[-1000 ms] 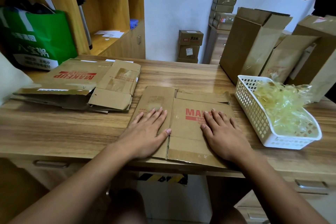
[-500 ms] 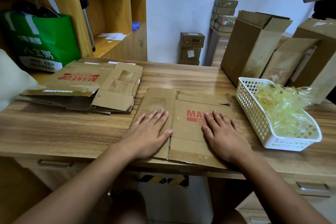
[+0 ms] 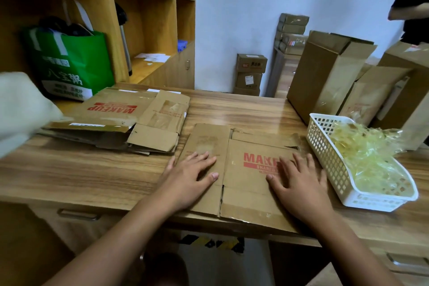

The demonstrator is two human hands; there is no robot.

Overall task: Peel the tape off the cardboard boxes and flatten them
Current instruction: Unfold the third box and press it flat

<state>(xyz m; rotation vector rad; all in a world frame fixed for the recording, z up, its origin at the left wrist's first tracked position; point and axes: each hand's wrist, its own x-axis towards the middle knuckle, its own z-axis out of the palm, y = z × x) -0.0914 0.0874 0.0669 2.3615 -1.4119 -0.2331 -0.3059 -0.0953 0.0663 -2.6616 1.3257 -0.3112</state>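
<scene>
Flattened cardboard box (image 3: 241, 195): lies flat on the wooden tabletop (image 3: 92, 174), directly before the person, with its near edge at the tabletop's front edge; red "MAKE…" print faces up.
Left hand (image 3: 188, 179): palm down on the box's left panel, fingers straight and slightly spread, gripping nothing.
Right hand (image 3: 299, 183): palm down on the right panel, fingers straight and fanned, covering the end of the red print; it grips nothing.
Stack of flattened boxes (image 3: 120, 118): on the tabletop to the left and farther back, near the box under the hands; the top one shows red "MAKEUP" upside down.
White basket (image 3: 329, 158): just beside the box on its right, near the right hand.
Peeled tape (image 3: 366, 153): a yellowish crumpled heap filling the basket and rising above its rim.
Upright boxes (image 3: 325, 76): standing at the tabletop's far right, behind the basket, flaps open.
Green bag (image 3: 72, 62): far left, against the wooden shelf unit (image 3: 148, 30).
Small boxes (image 3: 250, 74): stacked by the far wall.
Another person (image 3: 411, 7): partly in view at the upper right edge.
</scene>
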